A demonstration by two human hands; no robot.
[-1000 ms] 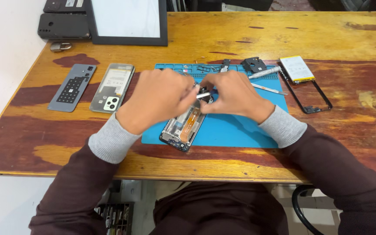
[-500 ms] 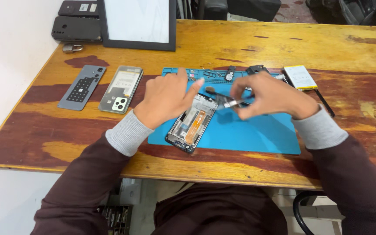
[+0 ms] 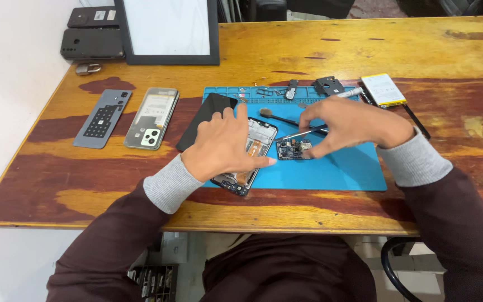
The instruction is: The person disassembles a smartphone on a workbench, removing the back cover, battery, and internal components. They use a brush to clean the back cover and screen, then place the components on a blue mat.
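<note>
Your left hand point(image 3: 225, 146) lies flat, fingers spread apart, on the opened black phone frame with exposed innards point(image 3: 250, 162), which lies tilted on the left part of the blue rubber work mat point(image 3: 336, 168). Your right hand point(image 3: 353, 126) hovers just right of it, fingertips pinched together on the thin metal tweezers point(image 3: 300, 133), whose tip points left toward the frame. Directly under that hand, the small dark circuit board point(image 3: 293, 149) lies on the mat, just beside the frame; you cannot tell whether your fingertips touch it. A black-handled brush tool point(image 3: 286, 118) lies on the mat behind the tweezers. Left of the mat, on the worn wooden table point(image 3: 252, 50), rest a pale phone back cover with camera cut-outs point(image 3: 152, 118) and a grey perforated plate point(image 3: 103, 118). A yellow-edged flat battery point(image 3: 384, 89) sits at the mat's far right corner.
</note>
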